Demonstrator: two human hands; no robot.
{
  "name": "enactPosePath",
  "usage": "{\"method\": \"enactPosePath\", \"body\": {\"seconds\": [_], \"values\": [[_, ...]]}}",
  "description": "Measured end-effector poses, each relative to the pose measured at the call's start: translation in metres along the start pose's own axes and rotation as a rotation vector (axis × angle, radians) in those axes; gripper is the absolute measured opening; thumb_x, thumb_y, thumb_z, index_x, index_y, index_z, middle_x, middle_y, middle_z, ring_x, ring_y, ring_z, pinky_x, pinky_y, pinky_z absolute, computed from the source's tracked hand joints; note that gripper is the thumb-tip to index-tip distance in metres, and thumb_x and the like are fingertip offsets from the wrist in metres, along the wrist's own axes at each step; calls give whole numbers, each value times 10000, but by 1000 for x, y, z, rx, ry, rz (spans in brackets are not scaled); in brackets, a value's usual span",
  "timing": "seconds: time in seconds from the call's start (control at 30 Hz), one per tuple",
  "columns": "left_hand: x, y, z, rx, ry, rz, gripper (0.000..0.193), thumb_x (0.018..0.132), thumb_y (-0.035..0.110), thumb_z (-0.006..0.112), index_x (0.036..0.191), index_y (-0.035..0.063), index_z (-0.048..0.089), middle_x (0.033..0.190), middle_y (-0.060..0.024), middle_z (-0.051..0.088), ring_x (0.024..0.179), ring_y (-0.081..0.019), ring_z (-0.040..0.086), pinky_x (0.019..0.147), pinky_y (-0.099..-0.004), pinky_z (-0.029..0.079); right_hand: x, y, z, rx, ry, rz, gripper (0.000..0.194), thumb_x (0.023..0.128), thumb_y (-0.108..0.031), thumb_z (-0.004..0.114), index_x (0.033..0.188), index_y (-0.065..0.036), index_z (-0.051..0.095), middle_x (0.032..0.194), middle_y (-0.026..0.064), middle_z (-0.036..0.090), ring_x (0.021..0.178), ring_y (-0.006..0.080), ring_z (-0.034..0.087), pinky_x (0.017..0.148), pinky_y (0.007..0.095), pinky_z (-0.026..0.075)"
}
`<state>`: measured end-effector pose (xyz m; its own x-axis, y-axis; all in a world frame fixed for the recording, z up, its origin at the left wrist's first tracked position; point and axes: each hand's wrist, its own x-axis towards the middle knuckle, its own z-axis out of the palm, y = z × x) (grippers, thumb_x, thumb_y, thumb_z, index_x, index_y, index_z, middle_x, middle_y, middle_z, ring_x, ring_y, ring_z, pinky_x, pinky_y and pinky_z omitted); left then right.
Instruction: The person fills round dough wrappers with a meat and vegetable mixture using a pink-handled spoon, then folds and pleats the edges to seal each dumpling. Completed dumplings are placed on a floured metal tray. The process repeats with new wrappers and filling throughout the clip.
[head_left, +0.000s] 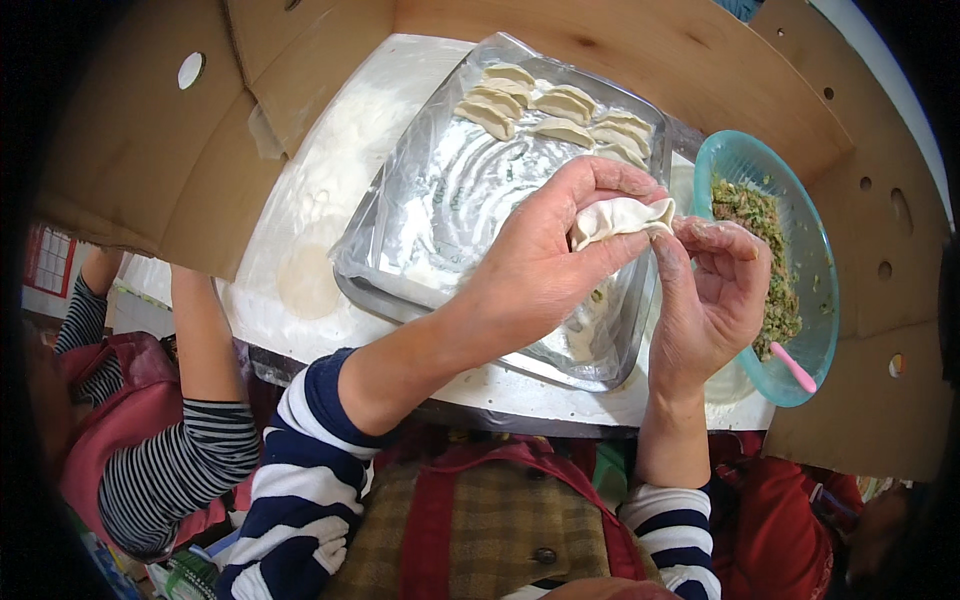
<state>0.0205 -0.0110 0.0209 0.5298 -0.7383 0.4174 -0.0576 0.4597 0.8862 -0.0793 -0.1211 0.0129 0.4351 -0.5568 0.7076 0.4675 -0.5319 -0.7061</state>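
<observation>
A folded dumpling (621, 221) with a pleated edge lies between my two hands, above the near right part of a metal tray. My left hand (559, 232) cups it, with the thumb along its near side and the fingers behind. The thumb and index finger of my right hand (709, 289) pinch its right end. Below, the plastic-lined tray (360, 281) is dusted with flour. Several shaped dumplings (491, 101) rest in rows at its far end. Just beyond my right hand stands a teal glass bowl (821, 315) of green-flecked filling (784, 300).
A pink-handled utensil (793, 367) leans on the bowl's near rim. Left of the tray, a round dough wrapper (311, 266) lies on the floured white table (360, 112). Cardboard panels (600, 45) wall the work area. At left, a person's arm in a striped sleeve (180, 465) reaches behind the cardboard.
</observation>
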Motion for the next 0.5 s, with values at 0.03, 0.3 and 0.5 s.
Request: {"method": "enactPosePath", "body": {"seconds": [0.03, 0.3, 0.5], "values": [[0, 0, 0, -1, 3, 11, 333, 907, 2, 595, 1228, 4, 507, 1233, -108, 570, 1219, -193, 533, 1047, -328, 406, 0, 0, 0, 13, -2, 3, 309, 786, 76, 743, 1008, -8, 545, 966, 89, 630, 848, 110, 571, 727, 230, 445], [0, 4, -3, -46, -28, -54, 351, 914, 17, 589, 1252, 1, 495, 1243, -125, 590, 1219, -198, 534, 1039, -324, 415, 2, 1, -10, -79, -161, -78, 261, 844, 134, 630, 1039, 1, 519, 1017, 99, 591, 966, 155, 587, 872, 276, 476], [1, 7, -4, -77, -44, -96, 409, 912, 25, 597, 1299, -12, 468, 1269, -142, 585, 1202, -186, 542, 1030, -312, 427, 7, 2, -11, 12, -114, -22, 258, 809, 87, 685, 1020, 10, 559, 1004, 87, 608, 895, 137, 561, 787, 256, 426]]}}
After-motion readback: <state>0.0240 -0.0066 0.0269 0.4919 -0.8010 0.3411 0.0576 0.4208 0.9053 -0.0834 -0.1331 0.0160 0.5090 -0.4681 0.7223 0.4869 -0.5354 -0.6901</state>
